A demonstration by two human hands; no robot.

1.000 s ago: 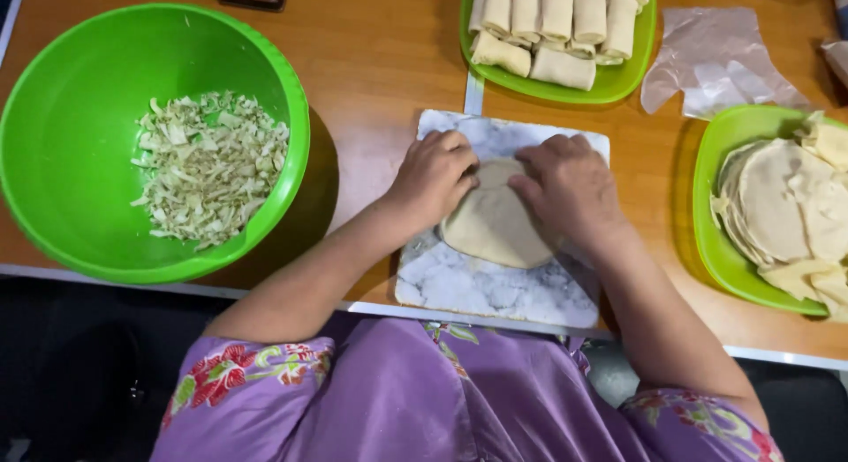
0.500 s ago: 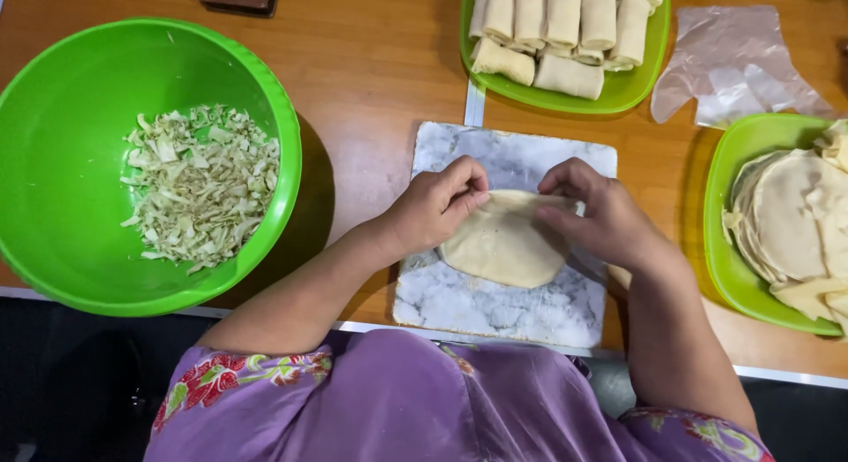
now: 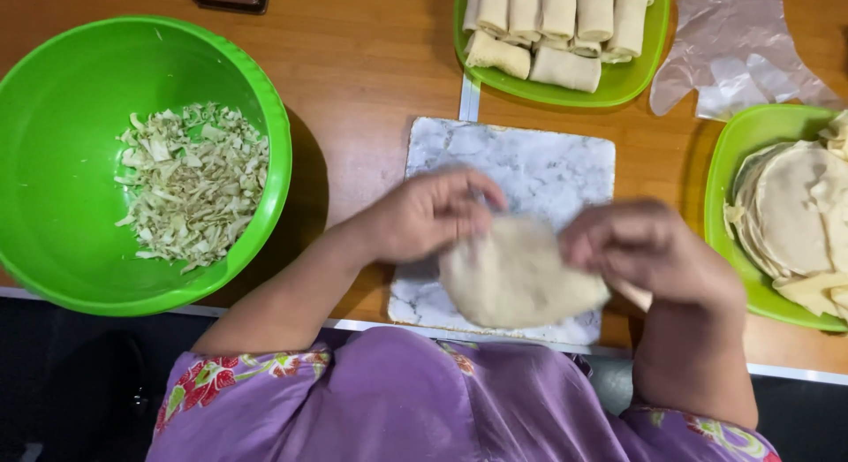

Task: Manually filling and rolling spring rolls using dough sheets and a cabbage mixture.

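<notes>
A round pale wrapper (image 3: 517, 276) lies over the near half of a white marble slab (image 3: 521, 162). My left hand (image 3: 424, 216) pinches its far left edge. My right hand (image 3: 649, 250) grips the wrapper's right edge; it is blurred by motion. Both hands hold the wrapper low over the slab. Whether any filling lies on the wrapper cannot be seen.
A big green bowl (image 3: 53, 100) of shredded filling (image 3: 190, 184) sits at the left. A green plate (image 3: 609, 82) of finished rolls (image 3: 556, 25) stands behind the slab. At the right, a green plate (image 3: 733, 162) holds stacked wrappers (image 3: 799, 215), with clear plastic gloves (image 3: 738, 56) beyond it.
The hands went from pressing flat on the wrapper to pinching its edges. The wrapper has slid toward the slab's near edge.
</notes>
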